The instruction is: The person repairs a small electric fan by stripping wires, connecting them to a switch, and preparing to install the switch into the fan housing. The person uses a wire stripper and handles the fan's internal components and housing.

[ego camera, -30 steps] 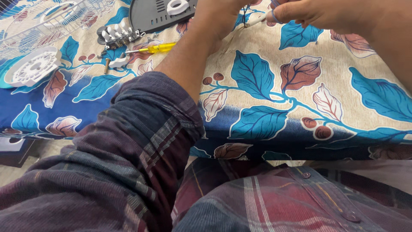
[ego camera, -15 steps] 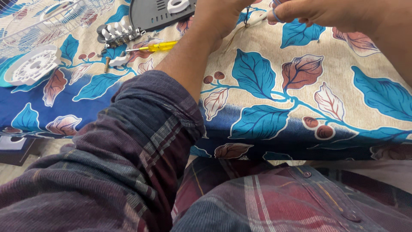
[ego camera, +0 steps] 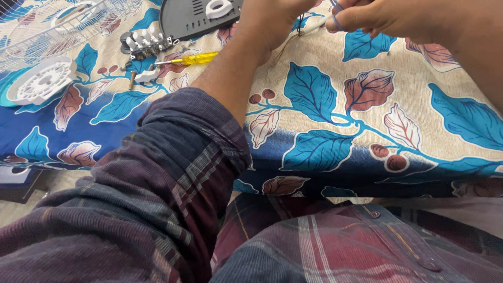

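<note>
Hands sit at the top edge of view, both partly cut off. My right hand (ego camera: 382, 18) pinches a thin blue wire (ego camera: 336, 21) betw. thumb & forefinger, fingers curled tight on it. My left hand (ego camera: 272, 15) is just left of it, fingers out of frame, so can't tell if it's closed on anything. A dark thin lead (ego camera: 299, 29) hangs betw. the two. Left of the grip, near: yellow screwdriver (ego camera: 191, 58), white switch block (ego camera: 146, 43), dark plastic panel (ego camera: 194, 18). Farther left: white round disc (ego camera: 43, 79), wire guard (ego camera: 73, 21). Below the grip, leaf-print cloth (ego camera: 367, 120) lies bare to the table edge.
</note>
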